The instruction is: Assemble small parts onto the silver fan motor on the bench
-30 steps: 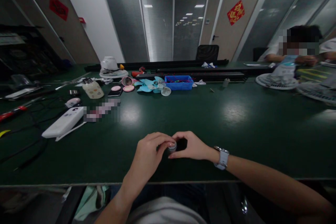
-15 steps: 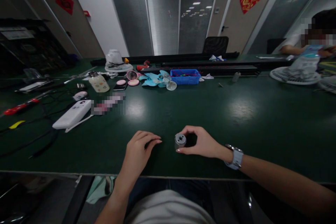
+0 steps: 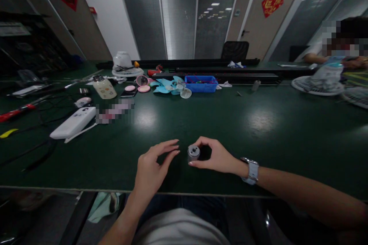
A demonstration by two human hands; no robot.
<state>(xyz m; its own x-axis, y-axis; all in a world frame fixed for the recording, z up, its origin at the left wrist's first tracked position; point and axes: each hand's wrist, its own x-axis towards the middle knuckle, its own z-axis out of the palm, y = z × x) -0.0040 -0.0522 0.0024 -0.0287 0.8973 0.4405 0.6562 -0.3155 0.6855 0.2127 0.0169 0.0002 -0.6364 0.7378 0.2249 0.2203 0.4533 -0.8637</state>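
A small grey metal cylinder (image 3: pixel 193 154), which looks like a small motor, stands upright near the front of the dark green table (image 3: pixel 218 118). Its top face has a dark centre hole and smaller holes around it. My right hand (image 3: pixel 214 156) grips it from the right between thumb and fingers. To the left of the cylinder is my left hand (image 3: pixel 156 162), its thumb and fingers apart with nothing between them. Its fingertips are close to the cylinder but do not touch it.
Further back lie a blue bin (image 3: pixel 201 84) of wires, light-blue fan blades (image 3: pixel 168 85) and another metal cylinder (image 3: pixel 256 85). At left are a bottle (image 3: pixel 104 88), a white device (image 3: pixel 74 122) and cables. Another person (image 3: pixel 342 46) sits at the far right beside white fan parts (image 3: pixel 319 82).
My left hand's thumb and fingers have spread from a near pinch. My right hand still grips the cylinder; both appear slightly further left as the whole view shifts a little.
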